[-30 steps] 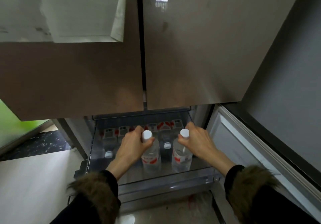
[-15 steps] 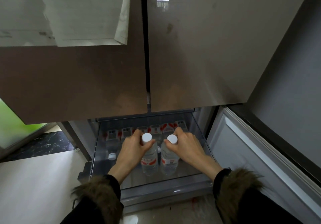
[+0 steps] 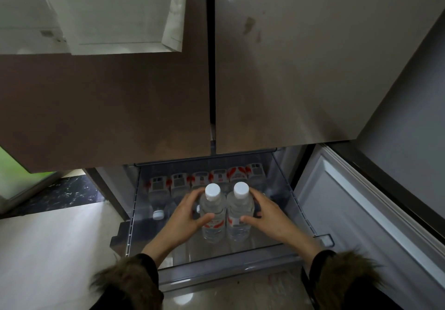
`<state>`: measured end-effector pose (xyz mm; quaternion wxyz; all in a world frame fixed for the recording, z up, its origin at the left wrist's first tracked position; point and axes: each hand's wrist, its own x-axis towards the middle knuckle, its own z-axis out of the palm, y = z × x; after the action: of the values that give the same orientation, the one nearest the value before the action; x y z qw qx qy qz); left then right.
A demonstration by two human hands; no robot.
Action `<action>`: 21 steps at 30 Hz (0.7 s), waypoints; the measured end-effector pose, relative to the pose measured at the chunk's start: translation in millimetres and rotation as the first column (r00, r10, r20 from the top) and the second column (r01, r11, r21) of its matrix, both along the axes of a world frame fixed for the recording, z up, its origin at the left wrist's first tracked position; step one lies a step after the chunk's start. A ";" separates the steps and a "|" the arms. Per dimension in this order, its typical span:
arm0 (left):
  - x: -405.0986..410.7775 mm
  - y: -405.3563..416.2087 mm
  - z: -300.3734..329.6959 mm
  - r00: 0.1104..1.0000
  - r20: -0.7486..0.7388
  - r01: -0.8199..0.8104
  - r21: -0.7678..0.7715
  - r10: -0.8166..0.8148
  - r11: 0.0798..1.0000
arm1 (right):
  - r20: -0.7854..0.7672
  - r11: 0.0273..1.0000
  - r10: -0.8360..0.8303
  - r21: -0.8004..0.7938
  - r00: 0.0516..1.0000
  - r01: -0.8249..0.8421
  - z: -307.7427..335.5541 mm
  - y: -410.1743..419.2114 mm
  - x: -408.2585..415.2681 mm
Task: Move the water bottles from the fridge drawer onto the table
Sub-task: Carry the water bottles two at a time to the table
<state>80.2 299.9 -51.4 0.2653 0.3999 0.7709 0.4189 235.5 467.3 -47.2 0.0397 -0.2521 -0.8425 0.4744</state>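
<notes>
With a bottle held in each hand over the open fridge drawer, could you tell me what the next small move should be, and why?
Probably lift both straight up and toward the body. The left hand grips the left bottle and the right hand grips the right bottle, both upright, side by side above the drawer, whose front wall must be cleared.
</notes>
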 end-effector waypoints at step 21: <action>4.2 -1.2 5.8 0.983 -0.013 -0.180 0.103 0.182 0.978 | -0.121 0.954 -0.298 -0.064 0.947 0.292 6.3 -14.0 -13.4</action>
<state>84.4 298.7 -45.6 0.1969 0.3454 0.7848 0.4753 222.1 453.3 -40.9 0.1591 -0.3449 -0.7801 0.4972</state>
